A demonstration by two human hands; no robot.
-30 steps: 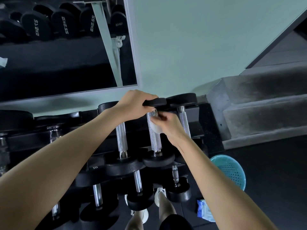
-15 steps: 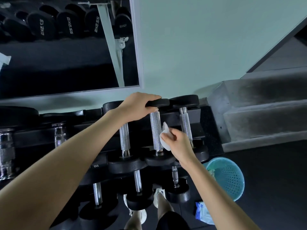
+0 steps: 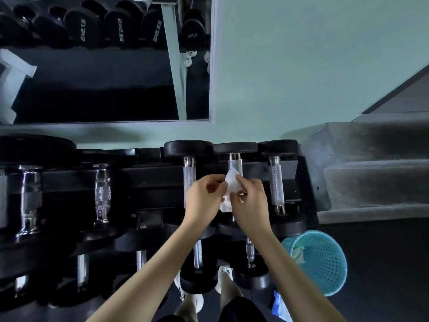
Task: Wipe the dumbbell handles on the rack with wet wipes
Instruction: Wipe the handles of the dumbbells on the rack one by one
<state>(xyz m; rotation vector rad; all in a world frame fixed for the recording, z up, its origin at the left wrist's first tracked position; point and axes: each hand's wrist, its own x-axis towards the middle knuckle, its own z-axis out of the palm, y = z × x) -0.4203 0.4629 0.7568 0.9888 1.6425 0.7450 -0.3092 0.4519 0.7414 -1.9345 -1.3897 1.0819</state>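
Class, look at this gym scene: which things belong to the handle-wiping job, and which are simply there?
Part of the job:
white wet wipe, pinched by left hand and right hand
dumbbell handles on the rack
blue wipe packet
blue basket holding a crumpled wipe

Just there:
wall mirror
concrete steps
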